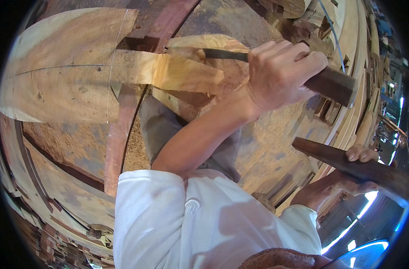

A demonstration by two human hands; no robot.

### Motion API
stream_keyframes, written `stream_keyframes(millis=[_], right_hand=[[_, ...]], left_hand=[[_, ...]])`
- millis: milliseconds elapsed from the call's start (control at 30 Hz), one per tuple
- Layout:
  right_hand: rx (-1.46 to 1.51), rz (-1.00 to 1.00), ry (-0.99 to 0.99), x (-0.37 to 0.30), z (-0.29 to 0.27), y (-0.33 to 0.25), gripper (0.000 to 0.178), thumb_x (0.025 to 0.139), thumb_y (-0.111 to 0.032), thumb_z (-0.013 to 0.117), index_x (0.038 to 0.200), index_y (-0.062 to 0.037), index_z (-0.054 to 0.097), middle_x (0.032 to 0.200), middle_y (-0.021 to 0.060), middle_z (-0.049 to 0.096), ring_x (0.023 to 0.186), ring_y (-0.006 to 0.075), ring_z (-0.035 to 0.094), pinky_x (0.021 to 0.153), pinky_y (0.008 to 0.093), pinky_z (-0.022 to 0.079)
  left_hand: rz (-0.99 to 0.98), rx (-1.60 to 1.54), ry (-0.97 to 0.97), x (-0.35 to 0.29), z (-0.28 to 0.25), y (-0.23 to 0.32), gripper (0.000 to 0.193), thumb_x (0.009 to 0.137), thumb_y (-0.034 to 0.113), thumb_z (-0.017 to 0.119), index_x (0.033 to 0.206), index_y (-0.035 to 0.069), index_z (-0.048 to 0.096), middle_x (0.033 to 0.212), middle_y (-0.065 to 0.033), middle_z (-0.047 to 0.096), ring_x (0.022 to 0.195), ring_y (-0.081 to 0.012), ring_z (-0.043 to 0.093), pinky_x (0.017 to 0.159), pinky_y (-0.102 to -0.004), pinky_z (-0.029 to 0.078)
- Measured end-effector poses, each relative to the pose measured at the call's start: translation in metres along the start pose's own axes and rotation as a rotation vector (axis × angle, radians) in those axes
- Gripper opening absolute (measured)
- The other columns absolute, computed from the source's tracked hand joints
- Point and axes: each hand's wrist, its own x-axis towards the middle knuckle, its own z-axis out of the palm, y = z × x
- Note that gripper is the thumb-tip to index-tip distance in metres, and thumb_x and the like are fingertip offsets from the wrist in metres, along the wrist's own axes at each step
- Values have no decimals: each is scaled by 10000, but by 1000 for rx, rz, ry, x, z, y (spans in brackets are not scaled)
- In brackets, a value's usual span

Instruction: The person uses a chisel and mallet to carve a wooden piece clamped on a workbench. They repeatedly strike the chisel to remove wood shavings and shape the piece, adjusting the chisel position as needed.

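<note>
My left hand (280,74) is wrapped round a chisel with a thick dark wooden handle (333,86). Its dark metal blade (224,54) points left, lying over the carved, narrowed end (182,74) of a pale wooden workpiece. Whether the cutting edge touches the wood I cannot tell. The broad rounded part of the workpiece (61,67) spreads to the left, with a dark line along it and a thin pale line across. Lower at the right, my right hand (348,179) grips a dark wooden club (339,157), held apart from the chisel handle.
A reddish wooden beam (119,139) runs under the workpiece. Wood shavings and dust (137,143) cover the floor around my grey-clad leg (162,123). Long pale planks (359,58) line the right side, and wood offcuts (45,244) are heaped at the lower left.
</note>
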Motion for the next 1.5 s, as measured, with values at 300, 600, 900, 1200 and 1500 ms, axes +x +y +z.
stream_keyframes(millis=[300,600,900,1200,1500], right_hand=[[-88,176,-122,-19,47,-4,710,920,-513,698,1281,81,553,1084,199,673,841,294,709,734,358,580],[-377,462,24,-48,33,23,650,844,-204,847,1386,35,579,1181,163,682,1020,279,672,893,371,536],[106,-67,84,2,-68,-45,596,878,-481,668,1153,45,622,995,206,666,817,308,662,740,412,549],[-554,162,-13,-17,-6,-41,594,865,-323,739,1273,78,577,956,196,701,808,267,670,754,380,551],[-902,84,-258,-12,12,-51,812,877,-478,730,1450,59,524,1118,200,693,950,306,678,875,418,542]], left_hand=[[42,-23,-25,-4,0,-9,422,600,132,886,975,126,695,813,-45,685,704,-275,684,641,-375,543],[46,-38,-63,2,-2,-3,438,586,197,902,967,143,694,819,-9,676,706,-219,687,608,-356,543],[34,-63,-203,-5,10,62,413,594,248,905,944,190,693,753,32,570,638,-169,636,570,-332,516],[-9,-154,-129,1,7,43,393,624,164,887,980,157,720,798,-27,689,687,-242,696,607,-359,549],[28,-129,-115,-3,2,40,371,645,171,893,982,146,741,791,-22,692,677,-237,693,605,-352,545]])
